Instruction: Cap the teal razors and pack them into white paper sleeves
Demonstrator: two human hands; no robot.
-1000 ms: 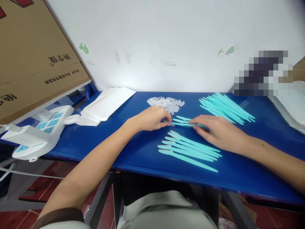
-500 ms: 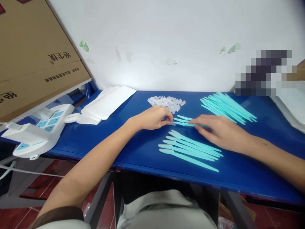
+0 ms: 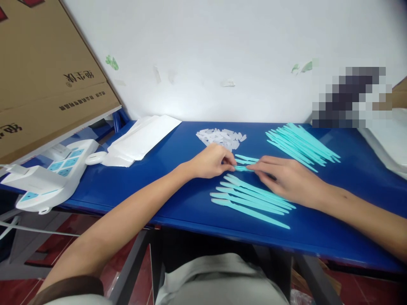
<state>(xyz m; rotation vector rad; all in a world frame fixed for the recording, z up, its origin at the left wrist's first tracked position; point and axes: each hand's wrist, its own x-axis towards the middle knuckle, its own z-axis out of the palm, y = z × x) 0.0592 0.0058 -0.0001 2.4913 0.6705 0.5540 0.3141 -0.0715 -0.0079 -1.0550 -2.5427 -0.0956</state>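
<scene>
My right hand (image 3: pixel 280 174) pinches a turquoise eyebrow razor (image 3: pixel 242 168) just above the table. At the razor's left end, my left hand (image 3: pixel 213 162) is closed with thumb and forefinger together. The clear blade cap in those fingers is now hidden by them. Right behind lie a couple of other turquoise razors (image 3: pixel 246 157), partly covered by my right hand. Nearer to me, several razors (image 3: pixel 251 197) lie in a fanned row, with pale covers on their left ends. A heap of small translucent caps (image 3: pixel 221 137) sits behind my left hand.
Another pile of turquoise razors (image 3: pixel 300 144) lies at the back right of the blue table (image 3: pixel 178 199). On the left are white paper sheets (image 3: pixel 149 135), a power strip (image 3: pixel 71 163) with a plugged-in adapter, and a leaning cardboard box (image 3: pixel 47 63). A white wall (image 3: pixel 203 63) stands behind.
My left hand has moved slightly right and towards me, onto the razor's end. The clear cap that showed at its fingertips is now covered. My right fingers have shifted slightly left along the razor.
</scene>
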